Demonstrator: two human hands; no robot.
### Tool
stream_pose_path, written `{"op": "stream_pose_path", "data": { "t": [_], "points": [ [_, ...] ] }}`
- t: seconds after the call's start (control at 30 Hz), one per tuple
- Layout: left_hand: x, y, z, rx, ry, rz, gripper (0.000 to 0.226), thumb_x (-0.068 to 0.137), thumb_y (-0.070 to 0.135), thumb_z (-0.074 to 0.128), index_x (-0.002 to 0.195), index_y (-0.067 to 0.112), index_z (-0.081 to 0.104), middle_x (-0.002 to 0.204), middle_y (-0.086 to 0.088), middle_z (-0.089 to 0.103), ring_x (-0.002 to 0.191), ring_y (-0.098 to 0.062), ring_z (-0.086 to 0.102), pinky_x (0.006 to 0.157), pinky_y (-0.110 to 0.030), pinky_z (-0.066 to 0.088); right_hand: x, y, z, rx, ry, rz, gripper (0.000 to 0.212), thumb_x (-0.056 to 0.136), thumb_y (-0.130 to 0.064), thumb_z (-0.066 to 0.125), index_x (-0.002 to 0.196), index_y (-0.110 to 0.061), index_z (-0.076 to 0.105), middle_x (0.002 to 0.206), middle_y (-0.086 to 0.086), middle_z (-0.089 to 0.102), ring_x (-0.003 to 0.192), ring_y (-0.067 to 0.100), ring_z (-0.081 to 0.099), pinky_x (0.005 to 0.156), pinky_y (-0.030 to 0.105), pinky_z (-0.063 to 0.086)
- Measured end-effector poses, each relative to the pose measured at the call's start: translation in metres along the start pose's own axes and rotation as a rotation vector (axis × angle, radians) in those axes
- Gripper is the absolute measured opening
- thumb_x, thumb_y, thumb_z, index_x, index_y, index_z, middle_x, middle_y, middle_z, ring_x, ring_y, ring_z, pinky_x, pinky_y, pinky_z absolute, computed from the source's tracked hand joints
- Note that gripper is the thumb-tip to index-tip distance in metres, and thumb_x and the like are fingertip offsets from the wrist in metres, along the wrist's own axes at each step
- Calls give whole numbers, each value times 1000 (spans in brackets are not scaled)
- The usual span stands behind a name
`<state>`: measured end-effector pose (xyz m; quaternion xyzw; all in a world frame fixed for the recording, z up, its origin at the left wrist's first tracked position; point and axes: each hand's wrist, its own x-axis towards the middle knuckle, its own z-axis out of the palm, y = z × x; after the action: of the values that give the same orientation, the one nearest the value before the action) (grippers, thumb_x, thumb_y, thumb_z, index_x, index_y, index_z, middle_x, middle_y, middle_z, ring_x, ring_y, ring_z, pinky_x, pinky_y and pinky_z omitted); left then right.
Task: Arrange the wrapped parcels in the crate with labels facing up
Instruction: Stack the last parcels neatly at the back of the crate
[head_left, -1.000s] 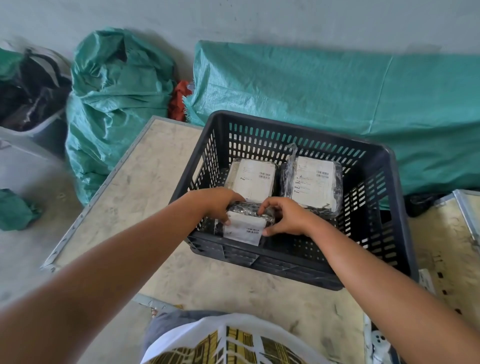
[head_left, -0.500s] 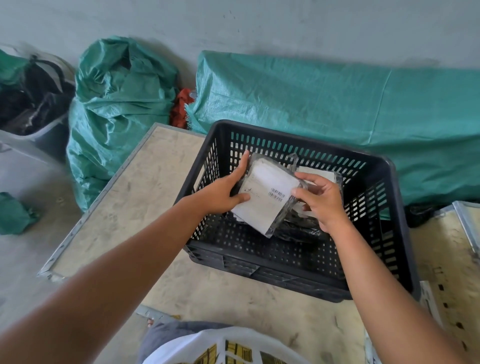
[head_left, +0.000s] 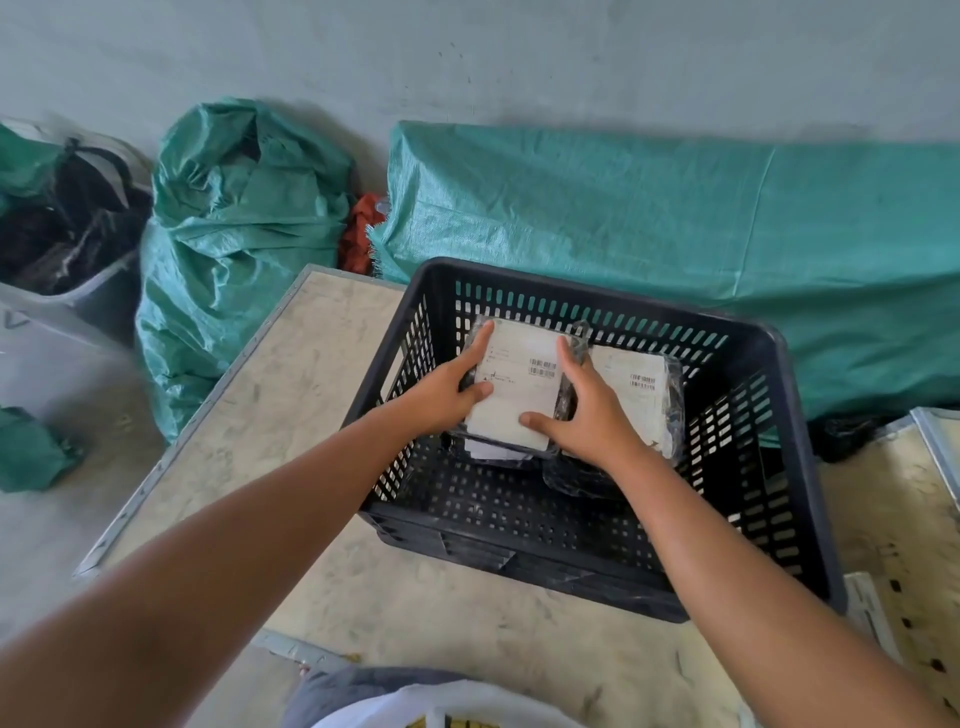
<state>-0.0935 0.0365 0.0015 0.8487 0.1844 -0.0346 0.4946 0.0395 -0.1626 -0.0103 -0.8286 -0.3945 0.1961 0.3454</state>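
A black slatted crate (head_left: 789, 467) stands on a pale table. Inside it, at the back left, a parcel in clear wrap (head_left: 519, 384) lies on top of another parcel, its white label with a barcode facing up. My left hand (head_left: 447, 387) holds its left edge, thumb on the label. My right hand (head_left: 587, 410) holds its right edge, thumb on the label's near corner. A second stack of wrapped parcels (head_left: 636, 387) sits to the right, label up, partly hidden by my right hand. The crate's near half shows bare floor.
The table (head_left: 291, 395) has a metal rim and ends on the left. Green woven sacks (head_left: 234, 234) and a long green bale (head_left: 675, 218) lie behind the crate against the wall. A grey bin (head_left: 67, 260) with dark items stands far left.
Both hands lifted a parcel from the crate's near side, turned it label up, and lowered it flat onto the back left parcel.
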Motion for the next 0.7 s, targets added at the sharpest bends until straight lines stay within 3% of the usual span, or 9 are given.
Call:
{"op": "stream_pose_path", "data": {
  "t": [0.07, 0.17, 0.2, 0.23, 0.27, 0.33, 0.4, 0.5, 0.7],
  "points": [
    [5, 1, -1, 3, 23, -55, 85, 106, 22, 52, 155, 57, -9, 151, 11, 34, 103, -28, 69, 81, -39, 62, 12, -1, -1, -72, -38, -3, 120, 77, -57, 81, 165, -24, 4, 171, 10, 7, 155, 25, 12, 124, 49, 21],
    [13, 0, 1, 57, 55, -96, 88, 105, 20, 54, 154, 57, -9, 142, 3, 48, 98, -26, 69, 75, -34, 61, 24, 6, 5, -160, -84, 21, 115, 83, -54, 77, 165, -21, 3, 171, 15, 2, 156, 32, 13, 123, 50, 23],
    [17, -2, 3, 84, 58, -111, 88, 104, 19, 55, 156, 53, -6, 146, 0, 47, 108, -29, 66, 82, -36, 59, 26, 9, 10, -192, -99, 45, 109, 87, -54, 73, 165, -20, 4, 171, 16, -2, 156, 34, 9, 124, 51, 21],
    [20, -5, 5, 115, 46, -126, 88, 103, 18, 58, 159, 48, -2, 158, -7, 37, 127, -34, 56, 98, -40, 53, 26, 10, 16, -231, -110, 66, 101, 92, -54, 66, 165, -19, 6, 170, 16, -7, 156, 37, 3, 124, 52, 18],
    [22, -10, 7, 150, 13, -144, 89, 101, 20, 62, 161, 41, 1, 167, -13, 18, 147, -36, 33, 114, -42, 38, 26, 12, 22, -280, -111, 71, 92, 97, -55, 59, 165, -17, 10, 170, 16, -10, 156, 39, -2, 125, 53, 14],
    [25, -20, 8, 214, -67, -186, 102, 93, 27, 73, 163, 29, 0, 167, -16, -18, 155, -33, -2, 121, -40, 18, 28, 16, 29, -427, -94, 37, 81, 102, -57, 44, 163, -11, 17, 169, 19, -12, 154, 42, -14, 124, 57, 1],
    [28, -26, 10, 270, -130, -200, 117, 86, 31, 80, 163, 25, -8, 161, -14, -35, 154, -36, 1, 120, -39, 23, 28, 20, 29, -564, -93, 36, 82, 101, -65, 29, 164, -16, 13, 167, 23, -16, 151, 42, -24, 120, 63, -12],
    [34, -30, 11, 295, -140, -184, 121, 85, 28, 81, 161, 24, -13, 158, -13, -42, 153, -42, 4, 117, -39, 29, 28, 25, 27, -657, -100, 100, 87, 93, -80, 12, 163, -30, -2, 163, 19, -31, 148, 38, -33, 107, 71, -24],
    [35, -39, 18, 298, -66, -119, 120, 85, 26, 81, 161, 19, -12, 159, -6, -42, 153, -37, -2, 122, -44, 24, 30, 28, 30, -694, -63, 139, 94, 86, -88, 4, 163, -34, -3, 165, 14, -30, 151, 32, -31, 107, 77, -19]
  ]
}}
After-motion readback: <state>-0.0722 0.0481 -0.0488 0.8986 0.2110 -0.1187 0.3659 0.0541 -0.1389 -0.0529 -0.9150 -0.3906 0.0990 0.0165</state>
